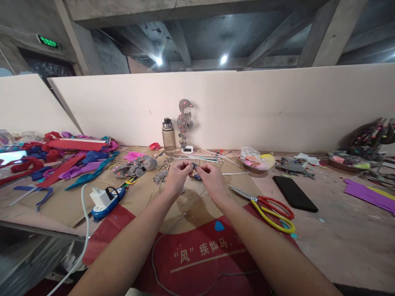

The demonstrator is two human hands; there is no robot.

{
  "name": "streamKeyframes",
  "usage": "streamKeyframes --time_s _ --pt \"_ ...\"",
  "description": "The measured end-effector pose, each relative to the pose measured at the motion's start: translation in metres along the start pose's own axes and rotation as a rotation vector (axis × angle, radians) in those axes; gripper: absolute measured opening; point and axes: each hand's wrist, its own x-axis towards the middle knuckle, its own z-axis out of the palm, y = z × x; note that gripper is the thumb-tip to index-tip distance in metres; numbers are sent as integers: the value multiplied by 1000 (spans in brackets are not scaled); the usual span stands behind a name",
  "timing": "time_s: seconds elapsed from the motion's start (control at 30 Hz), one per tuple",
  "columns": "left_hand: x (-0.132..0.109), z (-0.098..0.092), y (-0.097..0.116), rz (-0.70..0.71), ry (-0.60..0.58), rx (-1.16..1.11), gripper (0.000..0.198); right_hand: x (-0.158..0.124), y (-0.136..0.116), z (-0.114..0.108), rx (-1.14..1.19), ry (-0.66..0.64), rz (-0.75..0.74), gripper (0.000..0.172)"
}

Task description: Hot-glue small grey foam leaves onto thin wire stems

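My left hand and my right hand meet above the cardboard sheet at the table's middle. Both pinch a small grey piece between their fingertips; I cannot make out its exact shape. A thin grey wire trails from under the hands down toward me over the red banner. Red-and-yellow scissors lie just right of my right hand.
A black phone lies right of the scissors. A white charger on a blue glue gun sits at the left. Coloured foam scraps pile at far left. A water bottle and a grey ornament stand by the white wall.
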Motion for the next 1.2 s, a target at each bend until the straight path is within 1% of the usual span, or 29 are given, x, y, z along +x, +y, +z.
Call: streamKeyframes --time_s 0.17,0.3,0.4,0.5,0.57,0.67,0.73,0.87,0.97,1.1,1.2 --pt "-2 2 4 -39 -24 -31 13 1 -1 0 81 26 5 26" --pt "-2 2 8 -117 -94 -141 18 1 -3 -2 126 -18 33 25" --pt "-2 -1 11 -205 -168 -154 24 4 0 -4 152 -15 79 23" --pt "0 -5 12 -281 -222 -151 29 8 8 -6 141 -25 121 22" --pt "0 -7 12 -300 -239 -149 31 10 12 -8 118 -36 114 22" --pt "1 -10 10 -284 -282 -107 32 11 13 -11 13 -58 78 19" --pt "1 -11 8 -255 -302 -45 29 9 9 -12 -54 -75 66 17" --pt "1 -11 7 -192 -287 81 24 5 -2 -12 -143 -92 15 14" --pt "0 -9 9 -163 -258 128 22 3 -6 -12 -203 -91 -17 14" --pt "1 -9 9 -141 -188 120 19 3 -2 -13 -178 -125 -38 22" --pt "3 -11 6 -139 -156 111 20 4 3 -14 -153 -144 -57 27"
